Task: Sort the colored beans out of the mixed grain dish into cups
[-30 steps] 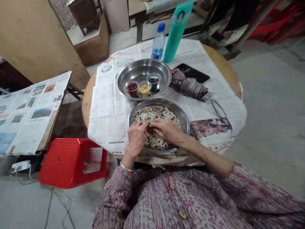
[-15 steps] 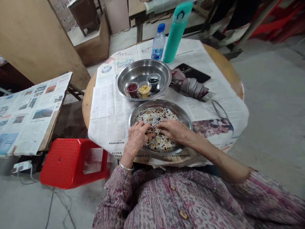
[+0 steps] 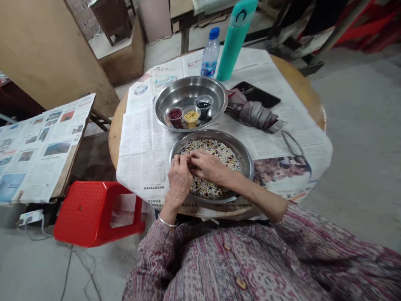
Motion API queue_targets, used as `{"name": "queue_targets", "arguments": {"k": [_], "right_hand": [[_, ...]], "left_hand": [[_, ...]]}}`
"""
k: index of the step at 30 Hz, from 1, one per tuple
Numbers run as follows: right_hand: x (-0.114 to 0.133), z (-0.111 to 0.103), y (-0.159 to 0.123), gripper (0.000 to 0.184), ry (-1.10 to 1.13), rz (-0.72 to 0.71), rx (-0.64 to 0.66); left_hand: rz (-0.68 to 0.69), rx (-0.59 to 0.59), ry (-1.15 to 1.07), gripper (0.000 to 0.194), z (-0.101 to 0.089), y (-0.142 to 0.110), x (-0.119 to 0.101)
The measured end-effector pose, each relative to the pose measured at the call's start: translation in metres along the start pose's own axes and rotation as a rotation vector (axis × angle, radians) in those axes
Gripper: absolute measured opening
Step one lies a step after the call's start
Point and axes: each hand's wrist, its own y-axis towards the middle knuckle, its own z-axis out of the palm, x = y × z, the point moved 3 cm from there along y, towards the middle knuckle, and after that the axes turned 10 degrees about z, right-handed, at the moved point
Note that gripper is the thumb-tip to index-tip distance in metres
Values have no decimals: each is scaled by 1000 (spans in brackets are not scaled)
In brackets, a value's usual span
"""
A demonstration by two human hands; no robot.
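Observation:
My left hand (image 3: 179, 177), with a metal bangle on its wrist, curls over the near left of a shallow steel plate (image 3: 243, 161). My right hand (image 3: 206, 165) reaches across, its fingertips meeting those of my left hand above a mix of pale, dark and red grains (image 3: 216, 151). Whether the fingers pinch any grains is hidden. Behind the plate, a steel bowl (image 3: 191, 85) holds three small clear cups: red beans (image 3: 175, 113), yellow grains (image 3: 191, 116) and black seeds (image 3: 204, 105).
The round wooden table (image 3: 308, 100) is spread with newspaper. On it stand a water bottle (image 3: 210, 54) and teal flask (image 3: 236, 39), with a folded umbrella (image 3: 252, 113), dark phone (image 3: 255, 94) and eyeglasses (image 3: 291, 143). A red plastic stool (image 3: 90, 213) stands at the left.
My right hand has moved left, over the grains, until its fingertips meet my left hand. My right forearm has drawn inward, and the view has shifted slightly.

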Motion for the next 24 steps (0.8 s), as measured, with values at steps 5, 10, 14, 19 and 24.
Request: {"name": "queue_targets", "arguments": {"k": [5, 10, 14, 19, 24], "right_hand": [[-6, 1, -20, 21, 72, -96, 105], [-40, -15, -29, 30, -94, 173, -103], [-46, -18, -29, 29, -188, 314, -223], [-33, -6, -30, 23, 2, 201, -100], [-25, -11, -40, 28, 107, 108, -15]], "left_hand": [[0, 26, -6, 32, 2, -1, 1], [62, 85, 55, 16, 1, -1, -3], [107, 147, 89, 54, 1, 0, -5], [91, 230, 112, 14, 3, 1, -4], [46, 184, 103, 28, 2, 0, -3]]}}
